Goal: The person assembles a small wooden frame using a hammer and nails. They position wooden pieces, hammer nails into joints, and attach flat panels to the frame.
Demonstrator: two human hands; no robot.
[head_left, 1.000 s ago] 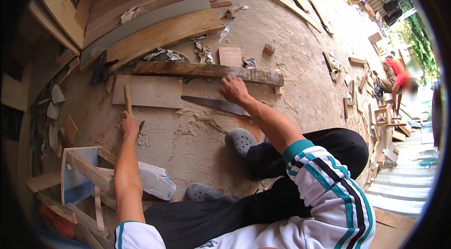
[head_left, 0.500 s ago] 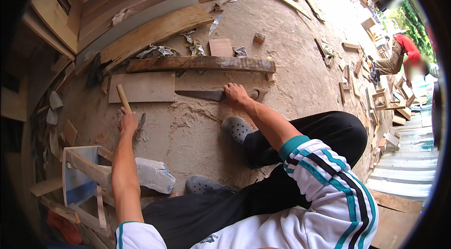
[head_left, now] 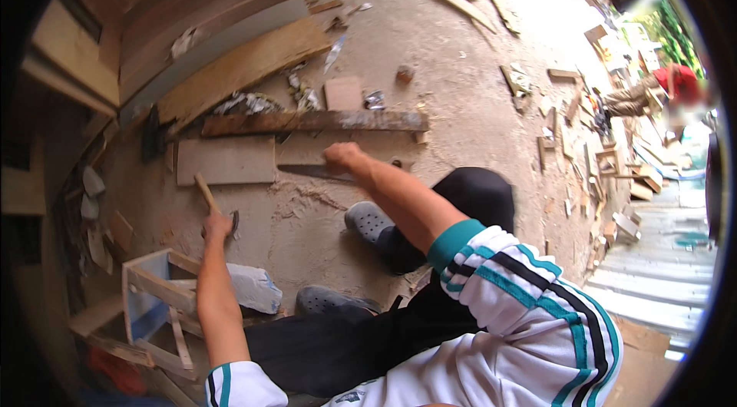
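Observation:
My left hand is closed around a hammer close to its dark metal head. The pale wooden handle points forward, towards a flat rectangular board on the floor. My right hand is curled into a fist over the blade of a handsaw; whatever its fingers hold is hidden. The saw lies along the ground with its blade tip by the board's right end and its handle to the right, partly behind my forearm. A long rough timber lies just beyond both.
A wooden cabinet and a wide plank are at the far left. A small wooden frame and a white block sit by my left forearm. Wood scraps lie at right, near a person in red.
My right hand has moved left along the saw and curled into a fist. My left hand has drawn back slightly with the hammer. My right knee has shifted left; the view has shifted too.

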